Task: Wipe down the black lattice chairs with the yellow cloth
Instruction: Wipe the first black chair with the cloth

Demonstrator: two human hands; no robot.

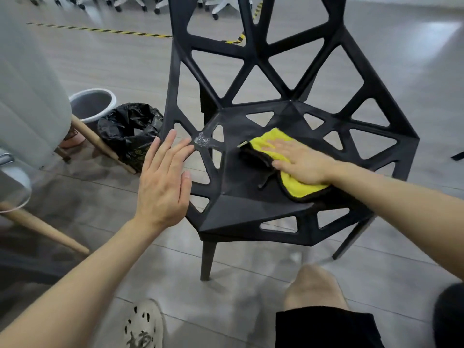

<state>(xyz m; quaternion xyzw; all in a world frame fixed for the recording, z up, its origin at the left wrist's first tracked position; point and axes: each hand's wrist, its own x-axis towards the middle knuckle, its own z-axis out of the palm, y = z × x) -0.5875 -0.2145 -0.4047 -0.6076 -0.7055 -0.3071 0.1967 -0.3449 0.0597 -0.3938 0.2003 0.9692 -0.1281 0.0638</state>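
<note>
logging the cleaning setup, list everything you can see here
chair: one, black lattice, centre
cloth: one, yellow with dark edge, on the chair seat
smear: one, whitish, seat's left rim
grey bin: one, white rim, left of the chair
bagged bin: one, black liner, beside the grey bin
wooden legs: two, tan, far left
striped tape: two strips, yellow and black, floor behind
wheeled bases: several, white, top edge
shoe: one, pale, bottom
left hand: one, fingers straight, at the chair's left rim
right hand: one, flat on the cloth
</note>
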